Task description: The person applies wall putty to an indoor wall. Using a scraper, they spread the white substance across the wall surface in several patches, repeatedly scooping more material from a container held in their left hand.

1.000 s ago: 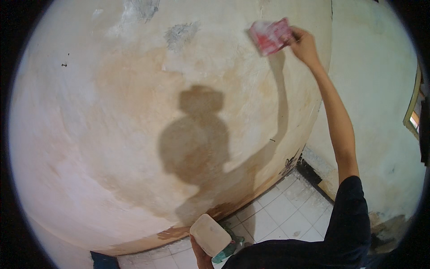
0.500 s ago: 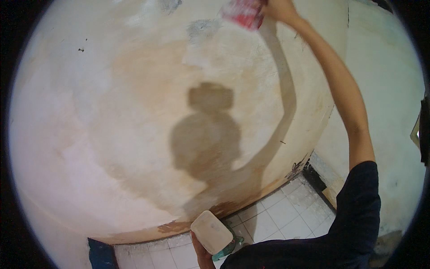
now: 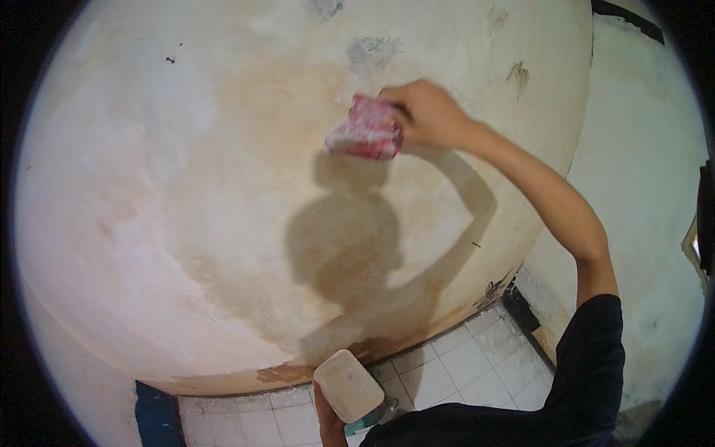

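Note:
My right hand (image 3: pixel 426 112) is raised in front of the wall (image 3: pixel 246 149), its fingers closed round a red flat piece smeared with white (image 3: pixel 367 130). Motion blurs this piece, so its exact kind is unclear; it is at or very near the wall surface. Low in the view, my left hand (image 3: pixel 328 413) grips a cream rectangular tub with rounded corners (image 3: pixel 348 386) by its side. What lies inside the tub is hard to make out. Patches of tan stain and pale smears cover the wall, with a grey patch (image 3: pixel 372 56) above my right hand.
Small nails (image 3: pixel 170 59) stick out of the wall at the upper left and lower right. White floor tiles (image 3: pixel 439 372) run along its foot. A second pale wall (image 3: pixel 640 186) meets it at the right. A dark blue panel (image 3: pixel 156 413) stands at the lower left.
My right hand has come down and to the left with the red piece, from the top edge of the view. My left hand and the tub stay nearly in place. The view has shifted slightly.

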`<act>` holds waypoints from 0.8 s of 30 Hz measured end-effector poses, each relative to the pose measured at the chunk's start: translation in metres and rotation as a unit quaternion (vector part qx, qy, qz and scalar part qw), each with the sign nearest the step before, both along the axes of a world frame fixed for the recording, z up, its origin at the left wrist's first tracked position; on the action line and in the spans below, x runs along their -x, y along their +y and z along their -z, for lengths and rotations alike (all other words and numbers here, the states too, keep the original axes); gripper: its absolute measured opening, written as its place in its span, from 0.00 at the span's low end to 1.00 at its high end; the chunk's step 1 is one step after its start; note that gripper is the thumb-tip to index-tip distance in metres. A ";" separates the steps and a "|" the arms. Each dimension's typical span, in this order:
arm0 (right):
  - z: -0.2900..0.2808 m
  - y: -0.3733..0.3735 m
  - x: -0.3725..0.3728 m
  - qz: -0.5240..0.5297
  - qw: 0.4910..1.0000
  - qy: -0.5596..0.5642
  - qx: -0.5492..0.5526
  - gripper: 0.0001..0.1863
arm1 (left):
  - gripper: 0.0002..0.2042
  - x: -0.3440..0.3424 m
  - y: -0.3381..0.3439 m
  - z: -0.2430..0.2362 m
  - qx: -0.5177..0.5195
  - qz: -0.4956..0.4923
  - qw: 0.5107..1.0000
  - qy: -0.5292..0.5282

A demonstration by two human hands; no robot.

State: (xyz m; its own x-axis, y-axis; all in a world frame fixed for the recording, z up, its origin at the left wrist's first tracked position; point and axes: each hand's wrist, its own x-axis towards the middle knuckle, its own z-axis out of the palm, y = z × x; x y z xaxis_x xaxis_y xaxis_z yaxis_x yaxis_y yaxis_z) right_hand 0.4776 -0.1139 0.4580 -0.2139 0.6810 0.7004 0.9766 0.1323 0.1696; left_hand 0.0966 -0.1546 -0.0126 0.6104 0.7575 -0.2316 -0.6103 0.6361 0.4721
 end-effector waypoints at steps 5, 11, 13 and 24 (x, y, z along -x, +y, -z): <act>-0.060 0.039 -0.021 0.050 0.990 0.020 -0.130 0.17 | 0.33 0.001 0.002 -0.007 -0.004 0.003 1.000 0.001; -0.185 -0.001 -0.116 0.108 0.947 0.084 -0.289 0.19 | 0.33 0.014 -0.004 -0.004 0.000 -0.007 1.000 0.016; -0.191 -0.032 -0.150 0.156 0.919 0.144 -0.333 0.19 | 0.33 0.015 -0.006 -0.001 0.001 -0.007 1.000 0.018; -0.008 -0.021 -0.072 0.006 0.989 0.095 -0.110 0.13 | 0.34 0.031 0.001 -0.007 -0.014 0.012 0.999 0.035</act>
State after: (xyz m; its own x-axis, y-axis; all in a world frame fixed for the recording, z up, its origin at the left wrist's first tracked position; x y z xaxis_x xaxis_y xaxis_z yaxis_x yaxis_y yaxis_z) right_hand 0.5491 -0.1352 0.4659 -0.0566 0.5087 0.8591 0.9950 0.0997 0.0065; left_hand 0.0653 -0.1539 -0.0055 0.6110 0.7502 -0.2526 -0.5607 0.6354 0.5308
